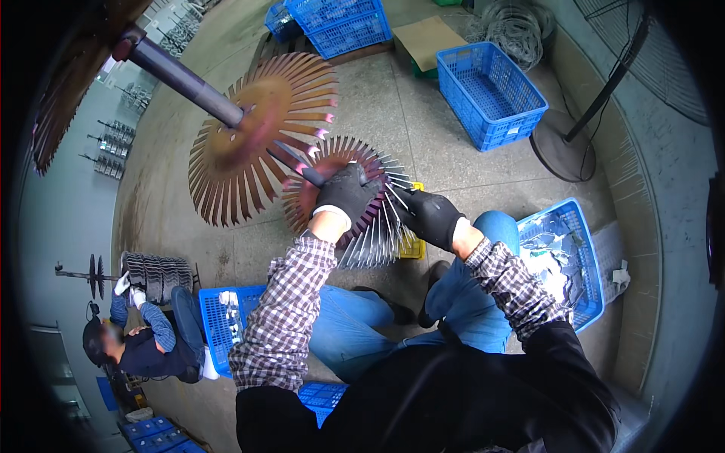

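A dark shaft (189,87) slopes down from the upper left, carrying rust-brown discs with slotted rims. My left hand (349,195), in a black glove, is closed around the shaft's near end, in front of the nearer slotted disc (302,192). Thin silver metal strips (374,245) stand out along that disc's right and lower rim. At the right rim my right hand (432,215), also black-gloved, has its fingers closed on the strips; the fingertips are partly hidden. The larger disc (283,113) farther up the shaft bears no strips.
At right, a blue crate (596,279) holds shiny thin pieces. Another blue crate (491,98) stands ahead beside a fan stand (563,143). A yellow container (414,248) sits below the disc. At left, a person (151,332) in white gloves handles another loaded rack (158,278).
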### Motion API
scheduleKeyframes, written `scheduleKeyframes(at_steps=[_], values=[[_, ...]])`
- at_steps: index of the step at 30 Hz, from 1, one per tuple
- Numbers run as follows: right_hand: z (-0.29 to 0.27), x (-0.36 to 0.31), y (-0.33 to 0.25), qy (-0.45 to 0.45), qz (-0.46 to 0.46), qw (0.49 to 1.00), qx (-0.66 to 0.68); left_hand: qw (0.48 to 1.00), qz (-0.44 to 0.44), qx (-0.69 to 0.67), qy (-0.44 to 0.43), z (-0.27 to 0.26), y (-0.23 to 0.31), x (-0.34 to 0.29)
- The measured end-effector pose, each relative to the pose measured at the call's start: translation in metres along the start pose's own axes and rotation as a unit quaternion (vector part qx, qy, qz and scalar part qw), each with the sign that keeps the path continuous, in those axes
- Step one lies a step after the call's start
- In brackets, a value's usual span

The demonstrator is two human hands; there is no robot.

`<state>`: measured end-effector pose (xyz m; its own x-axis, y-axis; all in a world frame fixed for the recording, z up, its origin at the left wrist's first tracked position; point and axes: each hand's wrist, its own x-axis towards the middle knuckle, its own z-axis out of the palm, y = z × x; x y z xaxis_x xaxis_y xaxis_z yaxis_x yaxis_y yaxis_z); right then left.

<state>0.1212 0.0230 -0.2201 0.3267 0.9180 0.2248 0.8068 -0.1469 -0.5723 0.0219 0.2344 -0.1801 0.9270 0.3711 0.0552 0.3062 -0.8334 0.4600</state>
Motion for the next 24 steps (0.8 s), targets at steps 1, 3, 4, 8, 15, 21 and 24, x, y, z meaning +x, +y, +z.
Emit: scheduleKeyframes(at_steps=[1,3,4,8,15,21,24], values=[[-0.003,0.002,-0.004,0.001,-0.002,1.000,-0.001,1.000,0.000,0.001,0.002,-0.002,-0.003,-0.001],[-0.010,0.001,-0.014,0.012,-0.002,1.000,0.009,1.000,-0.005,-0.022,-0.007,-0.005,-0.011,-0.002],[-0.013,-0.001,-0.019,0.018,-0.001,1.000,0.013,0.999,-0.007,-0.034,-0.013,-0.005,-0.013,-0.002],[-0.009,0.000,-0.021,0.019,0.006,1.000,-0.014,0.999,-0.002,-0.037,-0.013,-0.003,-0.010,0.001],[-0.007,-0.006,-0.021,0.021,-0.020,1.000,-0.008,1.000,0.000,-0.028,0.001,-0.001,-0.012,-0.006],[-0.078,-0.098,0.057,0.184,0.123,0.965,0.142,0.993,0.010,-0.119,-0.013,-0.003,0.001,-0.009],[-0.123,-0.184,0.110,0.318,0.330,0.879,0.133,0.994,0.085,-0.067,-0.024,0.009,-0.047,-0.006]])
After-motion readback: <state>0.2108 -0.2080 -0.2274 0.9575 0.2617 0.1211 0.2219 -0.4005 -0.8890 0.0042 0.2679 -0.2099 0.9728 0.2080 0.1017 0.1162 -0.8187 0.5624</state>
